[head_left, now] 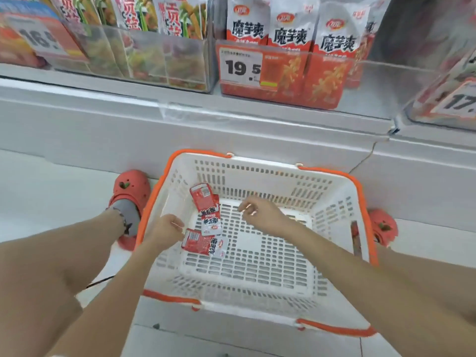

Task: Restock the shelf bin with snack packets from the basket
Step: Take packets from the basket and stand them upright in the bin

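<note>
A white slatted basket (260, 256) with orange rim and handles is seen on the pale floor below the shelf. Both hands are lowered into it. The left hand (164, 231) is held at the basket's left side, its fingers curled; just beyond the fingertips, to their right, a red and white snack packet (199, 242) lies flat on the basket floor with a second packet (221, 247) tucked under it. Whether the fingertips pinch the packet's edge or only touch it cannot be told. The right hand (260, 215) is held over the middle of the basket, its fingers loosely curled and drawn together, nothing seen between them. Just left of these fingertips a small stack of red packets (207, 206) lies; black characters are printed on them, too small to be read surely.

Above the fingers, on the shelf, a clear shelf bin (283, 81) is filled with upright red and white bags (288, 32) printed "魔芋爽". A price tag (240, 67) reading "19.5" is fixed to its front. In the bin (144, 57) to the left, green and orange bags are stood; a tag (42, 38) reading "16" is seen further left, and one beginning "17" (461, 101) at far right. Red clogs (131, 189) are worn on both feet beside the basket.
</note>
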Demonstrator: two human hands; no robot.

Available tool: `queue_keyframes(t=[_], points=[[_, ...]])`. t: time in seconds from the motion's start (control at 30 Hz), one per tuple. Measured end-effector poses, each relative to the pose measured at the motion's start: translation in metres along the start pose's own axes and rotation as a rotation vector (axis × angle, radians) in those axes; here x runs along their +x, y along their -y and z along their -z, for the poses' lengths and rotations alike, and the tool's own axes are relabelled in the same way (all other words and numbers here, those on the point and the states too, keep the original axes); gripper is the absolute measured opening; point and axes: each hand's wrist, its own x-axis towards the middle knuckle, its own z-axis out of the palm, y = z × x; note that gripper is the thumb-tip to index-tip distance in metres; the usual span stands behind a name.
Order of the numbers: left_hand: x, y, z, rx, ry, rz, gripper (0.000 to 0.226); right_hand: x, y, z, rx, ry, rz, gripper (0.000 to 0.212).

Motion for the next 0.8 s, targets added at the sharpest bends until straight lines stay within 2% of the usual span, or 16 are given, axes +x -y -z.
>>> queue_keyframes(t=[0.1,0.17,0.27,0.33,0.47,0.57,0.63,0.73,0.8], points=[[0.021,0.018,-0.022,0.278,0.070,-0.013,0.034,0.040,-0.026,-0.046,-0.048,0.292,-0.227,0.030],[0.034,0.019,-0.044,0.371,0.068,-0.050,0.037,0.066,-0.038,-0.070,-0.040,0.370,-0.321,0.037],[0.057,0.034,-0.071,0.440,0.139,-0.123,0.037,0.105,-0.053,-0.092,0.019,0.266,-0.365,0.049],[0.070,0.053,-0.079,0.485,0.158,-0.158,0.049,0.126,-0.061,-0.101,0.097,0.164,-0.411,0.054],[0.092,0.070,-0.093,0.649,0.114,-0.346,0.067,0.151,-0.070,-0.120,0.199,0.013,-0.444,0.063],[0.106,0.069,-0.097,0.751,0.118,-0.329,0.081,0.168,-0.067,-0.138,0.094,-0.080,-0.473,0.079],[0.108,0.066,-0.097,0.872,0.118,-0.348,0.079,0.174,-0.061,-0.151,0.044,-0.150,-0.529,0.090],[0.110,0.060,-0.096,1.031,0.089,-0.397,0.069,0.173,-0.054,-0.164,0.073,-0.289,-0.483,0.075],[0.110,0.058,-0.095,1.068,0.098,-0.410,0.066,0.174,-0.049,-0.168,0.060,-0.316,-0.469,0.068]])
